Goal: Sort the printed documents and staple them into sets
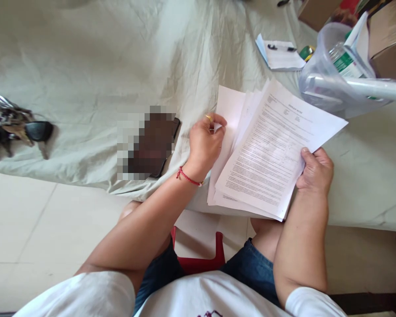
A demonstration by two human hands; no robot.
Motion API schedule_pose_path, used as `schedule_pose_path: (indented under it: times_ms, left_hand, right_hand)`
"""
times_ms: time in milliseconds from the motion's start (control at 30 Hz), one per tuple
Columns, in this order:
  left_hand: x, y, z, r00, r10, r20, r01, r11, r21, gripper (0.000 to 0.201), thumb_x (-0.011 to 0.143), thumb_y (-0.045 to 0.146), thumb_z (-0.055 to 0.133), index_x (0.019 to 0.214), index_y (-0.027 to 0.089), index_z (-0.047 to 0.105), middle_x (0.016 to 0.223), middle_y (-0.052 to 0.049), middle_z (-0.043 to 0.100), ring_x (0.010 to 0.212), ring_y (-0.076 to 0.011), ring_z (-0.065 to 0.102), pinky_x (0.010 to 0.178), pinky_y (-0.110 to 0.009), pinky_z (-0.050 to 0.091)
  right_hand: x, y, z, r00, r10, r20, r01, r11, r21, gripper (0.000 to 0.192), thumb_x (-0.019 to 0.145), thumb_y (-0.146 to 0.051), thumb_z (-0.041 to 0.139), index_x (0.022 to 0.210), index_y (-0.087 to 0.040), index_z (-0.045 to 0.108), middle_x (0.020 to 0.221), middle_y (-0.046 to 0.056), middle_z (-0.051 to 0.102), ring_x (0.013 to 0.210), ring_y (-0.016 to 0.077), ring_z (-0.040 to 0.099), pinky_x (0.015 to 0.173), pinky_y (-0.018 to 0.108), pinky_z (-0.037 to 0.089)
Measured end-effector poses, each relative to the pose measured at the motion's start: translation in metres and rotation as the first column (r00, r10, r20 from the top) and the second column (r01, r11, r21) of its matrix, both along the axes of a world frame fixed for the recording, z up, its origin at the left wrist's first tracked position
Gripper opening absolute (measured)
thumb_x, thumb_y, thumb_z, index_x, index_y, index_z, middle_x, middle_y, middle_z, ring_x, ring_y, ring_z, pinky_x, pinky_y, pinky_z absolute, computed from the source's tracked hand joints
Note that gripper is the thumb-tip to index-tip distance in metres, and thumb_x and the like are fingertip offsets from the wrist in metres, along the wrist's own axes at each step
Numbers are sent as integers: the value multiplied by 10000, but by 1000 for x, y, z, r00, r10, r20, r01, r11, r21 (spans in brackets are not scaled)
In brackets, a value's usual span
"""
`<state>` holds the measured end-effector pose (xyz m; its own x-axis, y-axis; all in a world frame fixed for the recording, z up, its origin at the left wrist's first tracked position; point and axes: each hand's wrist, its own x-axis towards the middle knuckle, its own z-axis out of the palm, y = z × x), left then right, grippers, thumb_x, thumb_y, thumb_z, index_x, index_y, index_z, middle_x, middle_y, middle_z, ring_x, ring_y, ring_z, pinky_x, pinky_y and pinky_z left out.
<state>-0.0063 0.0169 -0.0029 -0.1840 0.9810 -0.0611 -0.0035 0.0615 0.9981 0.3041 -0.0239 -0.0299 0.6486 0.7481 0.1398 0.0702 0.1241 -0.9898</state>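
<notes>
sorting printed pages at a cloth-covered worktop (119, 66)

my right hand (315, 169) grips the paper stack (267, 149) steady by its edge; my left hand (204, 143) pinches one sheet's corner (229, 110), separating it.

Left hand (204, 143) curled, fingertips pinched together; right hand (315, 169) gripping with thumb on top, fingers apparently hidden beneath. Both forearms reach forward.

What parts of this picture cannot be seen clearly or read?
Head view:
- Printed text on the papers: too small to read.
- Object beside the left hand: blurred by pixelation.
- Lower sheets: covered by the top page, which the right hand holds.
- Keys: cut off by the left edge.
- Boxes: cut off at the top right.
</notes>
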Motion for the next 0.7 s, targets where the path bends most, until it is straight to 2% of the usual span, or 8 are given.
schedule_pose_path:
  times_ms: [67, 167, 267, 333, 467, 567, 700]
  left_hand:
    - [2, 0, 4, 999, -30, 43, 33, 998, -52, 243, 946, 3, 678, 884, 220, 767, 742, 28, 577, 688, -159, 504, 696, -312, 429]
    - [4, -2, 11, 990, -63, 125, 75, 993, -93, 216, 1025, 107, 699, 855, 204, 788, 796, 10, 669, 719, -157, 530, 706, -312, 433]
    - [5, -4, 15, 982, -112, 151, 127, 987, -93, 344, 1109, 254, 701, 774, 205, 760, 693, 34, 550, 662, -149, 451, 669, -321, 380]
    - [6, -4, 14, 981, -130, 143, 143, 986, -86, 330, 1088, 225, 728, 760, 202, 762, 671, 43, 533, 651, -144, 448, 668, -324, 373]
    - [6, -1, 9, 987, -115, 111, 122, 990, -67, 234, 980, 63, 748, 786, 188, 788, 750, 25, 688, 739, -153, 587, 740, -317, 442]
    - [5, 1, 7, 993, -100, 67, 105, 992, -72, 245, 958, 88, 786, 741, 197, 748, 732, 27, 689, 740, -159, 606, 747, -327, 449]
    - [2, 0, 9, 995, -93, 25, 94, 992, -78, 252, 943, 111, 812, 725, 210, 732, 729, 34, 682, 738, -159, 604, 758, -331, 459]
  right_hand:
    - [0, 1, -1, 1000, -4, 8, 4, 1000, 5, 337, 737, -378, 1030, 987, -227, 861, 1015, 17, 881, 923, 198, 828, 913, 367, 759]
    - [-2, 2, -3, 1000, -1, 9, 1, 1000, -1, 329, 727, -382, 1018, 984, -241, 868, 1023, 18, 890, 931, 207, 831, 910, 377, 763]
    - [-4, 2, -5, 1000, 5, 12, -5, 1000, -6, 339, 709, -379, 1010, 987, -239, 874, 1024, 30, 891, 926, 214, 831, 901, 387, 761]
    - [-3, 2, -6, 999, 18, 27, -18, 1000, -4, 347, 717, -396, 1018, 989, -241, 869, 1028, 40, 890, 930, 220, 832, 909, 399, 759]
    - [1, 1, -9, 994, 77, 79, -75, 997, -22, 348, 772, -472, 1031, 991, -273, 848, 1057, 42, 883, 962, 251, 837, 931, 460, 764]
    - [0, 1, -10, 993, 89, 74, -87, 996, -32, 368, 768, -478, 1036, 1013, -269, 860, 1078, 42, 889, 988, 253, 840, 978, 472, 756]
    - [-3, 0, -10, 997, 63, 43, -61, 997, -43, 431, 723, -441, 1046, 1045, -205, 886, 1094, 63, 896, 983, 222, 832, 1030, 425, 726]
